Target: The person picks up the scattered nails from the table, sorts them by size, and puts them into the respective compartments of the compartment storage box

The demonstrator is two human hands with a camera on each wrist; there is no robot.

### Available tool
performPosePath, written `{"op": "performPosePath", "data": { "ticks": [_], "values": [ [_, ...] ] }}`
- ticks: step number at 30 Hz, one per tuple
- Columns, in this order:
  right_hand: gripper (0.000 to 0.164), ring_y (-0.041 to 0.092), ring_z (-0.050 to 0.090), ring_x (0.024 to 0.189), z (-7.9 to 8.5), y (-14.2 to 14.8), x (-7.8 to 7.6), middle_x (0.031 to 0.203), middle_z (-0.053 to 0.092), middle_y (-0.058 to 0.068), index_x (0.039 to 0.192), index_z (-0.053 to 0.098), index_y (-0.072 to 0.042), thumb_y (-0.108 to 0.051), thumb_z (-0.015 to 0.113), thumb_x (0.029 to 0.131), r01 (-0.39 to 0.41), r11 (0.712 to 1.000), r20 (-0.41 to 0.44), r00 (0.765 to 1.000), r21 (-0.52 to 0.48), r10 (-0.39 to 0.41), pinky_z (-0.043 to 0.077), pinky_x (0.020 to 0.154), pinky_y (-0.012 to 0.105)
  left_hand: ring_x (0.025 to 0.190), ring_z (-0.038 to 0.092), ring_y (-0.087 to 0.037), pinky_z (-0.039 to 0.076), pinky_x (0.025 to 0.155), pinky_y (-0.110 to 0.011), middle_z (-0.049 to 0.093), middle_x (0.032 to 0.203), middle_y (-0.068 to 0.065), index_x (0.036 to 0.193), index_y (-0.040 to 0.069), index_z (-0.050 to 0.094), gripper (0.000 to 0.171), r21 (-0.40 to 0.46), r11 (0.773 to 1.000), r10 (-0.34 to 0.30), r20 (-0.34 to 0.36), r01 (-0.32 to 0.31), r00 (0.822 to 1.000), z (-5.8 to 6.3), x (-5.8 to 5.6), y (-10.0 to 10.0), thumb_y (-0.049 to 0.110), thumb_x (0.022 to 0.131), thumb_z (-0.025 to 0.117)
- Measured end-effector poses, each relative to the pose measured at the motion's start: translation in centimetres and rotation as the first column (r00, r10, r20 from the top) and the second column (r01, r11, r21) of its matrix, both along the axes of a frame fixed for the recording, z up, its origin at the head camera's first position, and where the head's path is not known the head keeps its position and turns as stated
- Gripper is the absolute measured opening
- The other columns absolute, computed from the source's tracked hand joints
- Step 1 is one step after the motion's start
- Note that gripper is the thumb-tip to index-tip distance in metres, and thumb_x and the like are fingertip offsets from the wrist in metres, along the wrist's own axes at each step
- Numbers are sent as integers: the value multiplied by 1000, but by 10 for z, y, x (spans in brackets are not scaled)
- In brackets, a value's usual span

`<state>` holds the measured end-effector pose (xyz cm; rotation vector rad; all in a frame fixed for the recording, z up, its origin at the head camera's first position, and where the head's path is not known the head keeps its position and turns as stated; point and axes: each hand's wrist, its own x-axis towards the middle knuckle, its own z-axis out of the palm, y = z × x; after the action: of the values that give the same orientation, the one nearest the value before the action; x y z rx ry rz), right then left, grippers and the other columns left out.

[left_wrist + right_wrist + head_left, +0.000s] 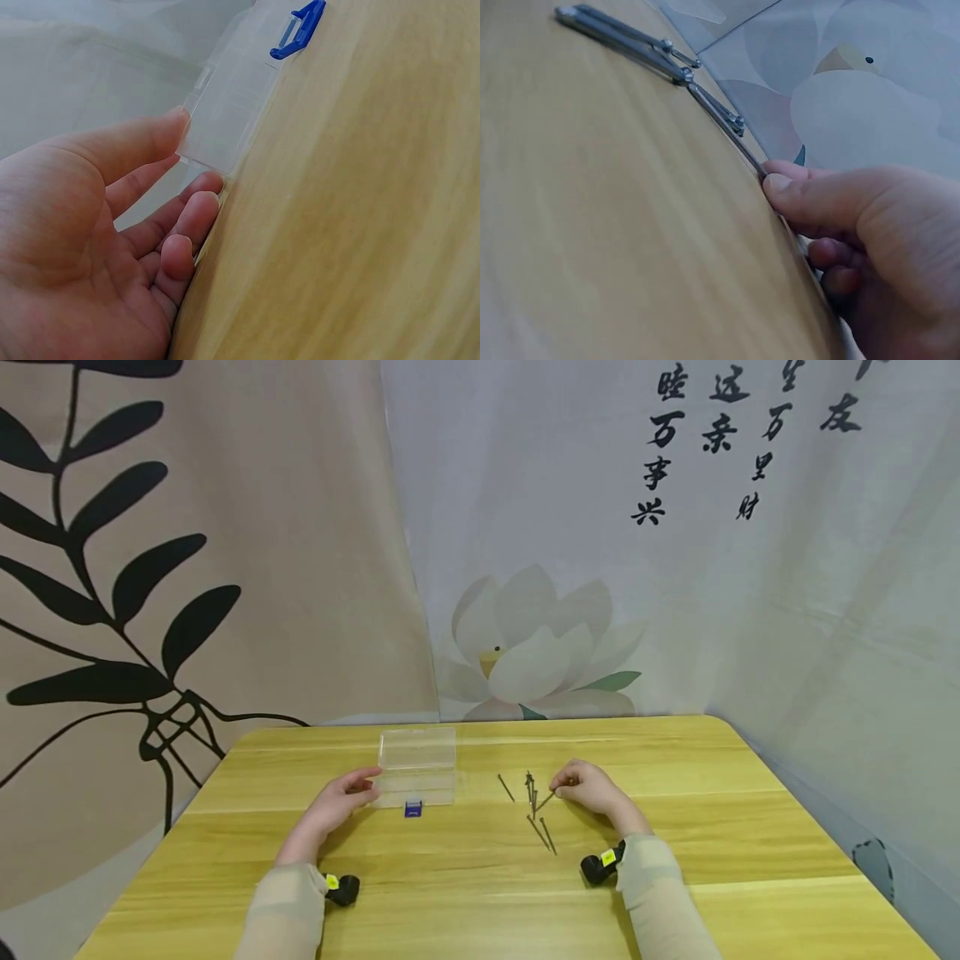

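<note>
A clear plastic box (pixel 414 787) lies on the table with its lid (pixel 417 748) folded back and a blue latch (pixel 413 809) at its near side. My left hand (pixel 341 802) is at the box's left side. In the left wrist view the thumb (pixel 154 142) touches a corner of the box, and the other fingers bend loosely beside it. Right of the box, my right hand (pixel 588 783) pinches the end of a long, thin metal screw (pixel 724 120) between thumb and fingers. The held screw slants low, close to several similar loose screws (pixel 533 797).
A wooden table (pixel 465 893) carries everything. One screw (pixel 506 787) lies apart on the left of the group, and two screws (pixel 549 836) lie nearer the front. A printed fabric backdrop (pixel 540 543) hangs behind the table's far edge.
</note>
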<state>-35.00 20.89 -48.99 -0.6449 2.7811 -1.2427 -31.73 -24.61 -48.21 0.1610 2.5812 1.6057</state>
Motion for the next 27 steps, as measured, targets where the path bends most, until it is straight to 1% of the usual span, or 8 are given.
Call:
{"op": "performPosePath", "data": {
  "ticks": [5, 10, 16, 19, 22, 27],
  "values": [
    [9, 19, 55, 89, 4, -2, 0, 95, 59, 3, 93, 70, -6, -1, 63, 92, -58, 997, -21, 998, 57, 59, 44, 84, 43, 93, 49, -23, 42, 70, -33, 54, 117, -14, 141, 4, 49, 47, -8, 1000, 0, -1, 0, 1000, 0, 0, -1, 18, 98, 60],
    [10, 18, 53, 86, 10, -5, 2, 93, 57, 4, 93, 69, -3, 0, 59, 93, -83, 989, -24, 996, 122, 86, 45, 82, 42, 94, 48, -24, 41, 72, -35, 54, 117, -15, 141, 3, 48, 46, -8, 1000, 0, 1, 0, 1000, 0, 2, 0, 17, 98, 59],
    [13, 17, 48, 83, 15, -9, 4, 92, 52, 4, 92, 67, -4, -3, 55, 96, -50, 979, 9, 999, 197, 49, 43, 79, 40, 96, 49, -24, 41, 74, -34, 53, 118, -15, 142, 3, 48, 47, -10, 1000, -16, -13, 16, 1000, -1, 1, -2, 18, 99, 59],
    [14, 19, 46, 82, 16, -11, 5, 92, 49, 5, 91, 65, -4, -5, 54, 98, -11, 978, 22, 1000, 209, 6, 42, 79, 40, 96, 49, -23, 42, 73, -33, 53, 119, -15, 142, 4, 48, 47, -8, 1000, -12, -10, 12, 1000, -1, 1, -1, 19, 98, 59],
    [15, 20, 45, 83, 15, -11, 4, 94, 49, 6, 90, 64, -4, -6, 52, 99, 34, 981, 18, 999, 191, -38, 41, 78, 40, 94, 49, -23, 41, 71, -34, 53, 119, -16, 142, 4, 47, 47, 0, 1000, -7, -1, 7, 1000, 1, 2, 0, 18, 98, 59],
    [17, 22, 45, 77, 14, -10, 2, 89, 51, 11, 89, 61, 0, -6, 49, 100, 90, 993, 12, 996, 77, -91, 39, 73, 39, 93, 49, -23, 41, 70, -34, 53, 119, -15, 142, 4, 48, 48, -1, 1000, -1, 1, 1, 1000, 2, 3, 1, 19, 98, 59]
  ]
}}
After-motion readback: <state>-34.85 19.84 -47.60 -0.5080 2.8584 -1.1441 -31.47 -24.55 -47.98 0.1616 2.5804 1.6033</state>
